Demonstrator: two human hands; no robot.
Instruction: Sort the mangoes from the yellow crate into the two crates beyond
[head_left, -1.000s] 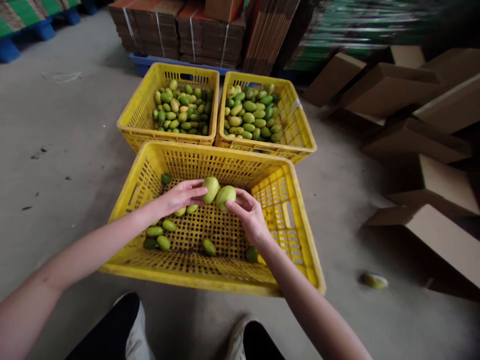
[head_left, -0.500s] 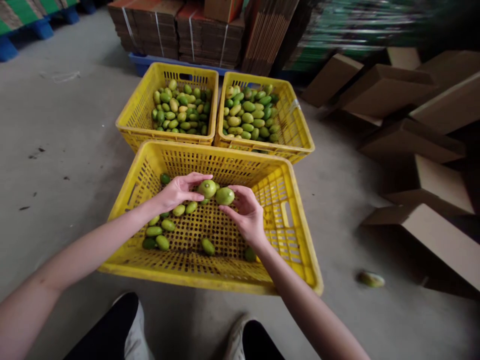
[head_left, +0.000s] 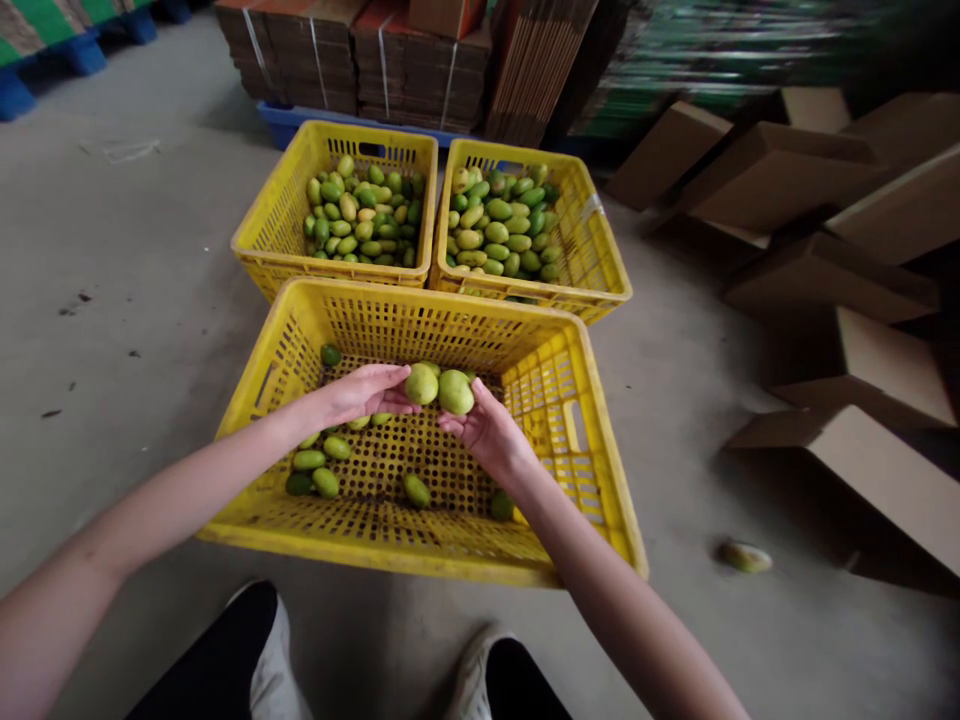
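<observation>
My left hand point(head_left: 373, 392) grips a yellow-green mango point(head_left: 422, 384) between thumb and fingers. A second mango point(head_left: 455, 392) is in my right hand point(head_left: 491, 425), thumb on its upper side and fingers curled below. The two fruits are side by side, nearly touching, above the near yellow crate point(head_left: 555, 560). On the perforated floor of this crate lie several green mangoes, most toward the left, with a single mango point(head_left: 416, 490) near the front middle and a darker one point(head_left: 502, 505) by my right forearm. My left hand partly hides some of the fruit beneath.
Behind stand two more yellow crates, the left one point(head_left: 262, 262) and the right one point(head_left: 611, 290), both holding many mangoes. Cardboard boxes point(head_left: 877, 480) lie to the right, near a loose mango point(head_left: 745, 556) on the floor. Bundled flat cardboard point(head_left: 292, 60) sits on a blue pallet point(head_left: 281, 125).
Both mangoes have turned in my hands, and my fingers have shifted lower around them. The held fruits have moved slightly to the right.
</observation>
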